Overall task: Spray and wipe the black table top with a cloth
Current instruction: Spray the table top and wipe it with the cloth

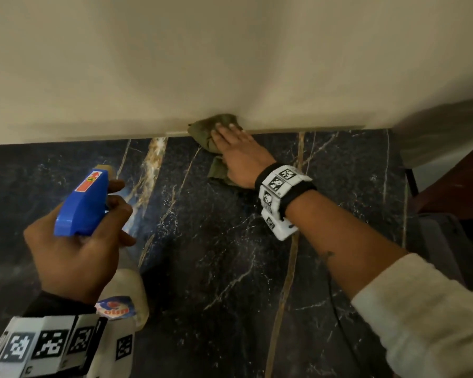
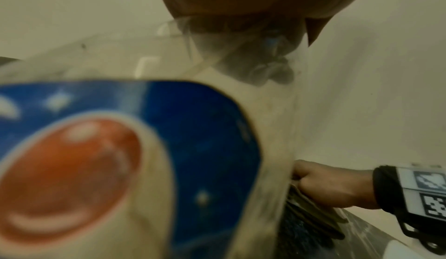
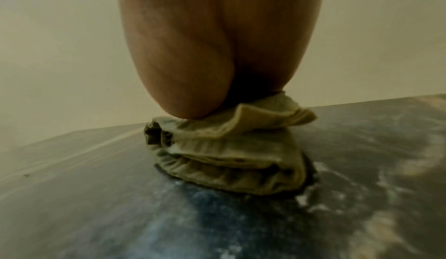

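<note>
Left hand (image 1: 74,255), lower left of head view: fingers curled round neck of translucent plastic spray bottle with blue trigger head (image 1: 84,203); bottle rigid, likely light, smooth; hold at neck. Black gold-veined marble table top (image 1: 230,268) fills lower frame; hard, slick. Right hand (image 1: 238,156), upper centre: flat fingers press bunched olive-green cloth (image 1: 205,132) against wall edge; cloth soft, pliable; palm pressure suffices.

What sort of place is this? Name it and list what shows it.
Probably a room in a home, though that is a guess: a black marble-look table top set against a plain cream wall, a household spray bottle in the left hand, a green cloth under the right hand.
</note>
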The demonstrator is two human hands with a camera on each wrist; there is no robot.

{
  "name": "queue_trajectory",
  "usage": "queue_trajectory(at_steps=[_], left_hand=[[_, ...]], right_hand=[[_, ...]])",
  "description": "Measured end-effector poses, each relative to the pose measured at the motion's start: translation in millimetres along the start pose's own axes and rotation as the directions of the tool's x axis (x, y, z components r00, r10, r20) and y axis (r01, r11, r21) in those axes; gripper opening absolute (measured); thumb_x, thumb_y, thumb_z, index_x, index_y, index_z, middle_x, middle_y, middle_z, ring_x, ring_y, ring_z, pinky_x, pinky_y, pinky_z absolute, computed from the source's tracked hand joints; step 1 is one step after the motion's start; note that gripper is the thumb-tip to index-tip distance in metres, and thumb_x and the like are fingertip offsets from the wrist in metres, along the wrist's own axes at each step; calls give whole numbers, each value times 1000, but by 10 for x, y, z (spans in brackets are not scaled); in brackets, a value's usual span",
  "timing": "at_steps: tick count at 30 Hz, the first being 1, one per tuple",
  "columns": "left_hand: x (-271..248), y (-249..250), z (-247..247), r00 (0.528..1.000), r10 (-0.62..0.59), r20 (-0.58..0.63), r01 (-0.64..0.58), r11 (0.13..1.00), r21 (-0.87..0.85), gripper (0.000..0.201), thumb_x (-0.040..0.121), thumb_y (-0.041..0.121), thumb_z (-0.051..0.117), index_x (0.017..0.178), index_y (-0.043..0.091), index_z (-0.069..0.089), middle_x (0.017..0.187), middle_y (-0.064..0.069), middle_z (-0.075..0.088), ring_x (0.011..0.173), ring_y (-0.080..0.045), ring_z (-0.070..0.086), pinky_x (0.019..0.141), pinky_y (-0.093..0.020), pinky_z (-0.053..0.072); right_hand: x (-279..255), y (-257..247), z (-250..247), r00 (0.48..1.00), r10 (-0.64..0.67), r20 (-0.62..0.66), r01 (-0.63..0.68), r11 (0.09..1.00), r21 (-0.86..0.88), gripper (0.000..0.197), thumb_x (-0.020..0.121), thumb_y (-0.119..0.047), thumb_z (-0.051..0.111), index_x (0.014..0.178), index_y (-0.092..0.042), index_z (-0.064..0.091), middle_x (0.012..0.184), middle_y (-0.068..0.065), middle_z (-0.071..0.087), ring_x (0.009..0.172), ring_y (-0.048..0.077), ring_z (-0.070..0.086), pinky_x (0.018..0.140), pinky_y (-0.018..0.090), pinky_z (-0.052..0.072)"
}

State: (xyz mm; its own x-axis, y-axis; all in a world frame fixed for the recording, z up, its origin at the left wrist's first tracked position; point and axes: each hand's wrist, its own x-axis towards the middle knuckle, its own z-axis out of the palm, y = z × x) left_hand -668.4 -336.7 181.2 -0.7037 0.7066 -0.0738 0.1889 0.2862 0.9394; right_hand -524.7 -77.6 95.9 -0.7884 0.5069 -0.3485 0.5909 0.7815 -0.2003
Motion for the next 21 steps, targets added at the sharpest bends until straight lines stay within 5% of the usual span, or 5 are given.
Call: queue_trajectory(at_steps=[5, 11, 17, 19, 21], left_hand=[[-6, 2, -9, 1000, 12, -26, -12, 1000, 14, 26, 80, 47, 64, 105, 44, 67, 91, 5, 68, 57, -23, 68, 49, -19, 53], [-97, 344, 298, 983, 166, -79, -171, 984, -51, 28, 87, 15, 69, 104, 36, 69, 85, 8, 72, 58, -17, 67, 49, -33, 59], [-1, 562, 801, 971, 222, -93, -232, 965, -118, 21, 85, 20, 68, 100, 34, 70, 81, -10, 68, 57, -32, 64, 47, -44, 56], [23, 537, 916, 970, 229, -82, -237, 964, -119, 8, 85, 22, 69, 91, 23, 73, 81, -21, 66, 59, -41, 62, 47, -48, 54], [46, 487, 977, 968, 234, -94, -242, 966, -86, 16, 86, 23, 70, 91, 7, 70, 78, -26, 64, 59, -46, 59, 50, -52, 53]], right_hand=[[-414, 742, -68, 981, 194, -29, -187, 970, 155, 77, 94, -14, 53, 159, -6, 11, 166, 15, 9, 153, 34, 9, 125, 43, 9], [-552, 1032, -82, 935, 354, 3, -353, 930, 107, 73, 97, -17, 48, 159, -6, 10, 167, 14, 7, 153, 37, 6, 125, 46, 7], [-380, 561, -54, 972, 235, 4, -235, 969, 81, 80, 92, -13, 52, 159, -8, 9, 167, 12, 5, 153, 36, 3, 125, 47, 7], [-272, 393, -10, 986, 165, -1, -165, 983, 76, 80, 92, -12, 52, 159, -9, 9, 167, 10, 4, 153, 34, 2, 125, 46, 5], [-182, 324, 25, 993, 115, -14, -114, 990, 78, 79, 92, -12, 50, 159, -10, 9, 167, 8, 4, 153, 32, 2, 125, 44, 4]])
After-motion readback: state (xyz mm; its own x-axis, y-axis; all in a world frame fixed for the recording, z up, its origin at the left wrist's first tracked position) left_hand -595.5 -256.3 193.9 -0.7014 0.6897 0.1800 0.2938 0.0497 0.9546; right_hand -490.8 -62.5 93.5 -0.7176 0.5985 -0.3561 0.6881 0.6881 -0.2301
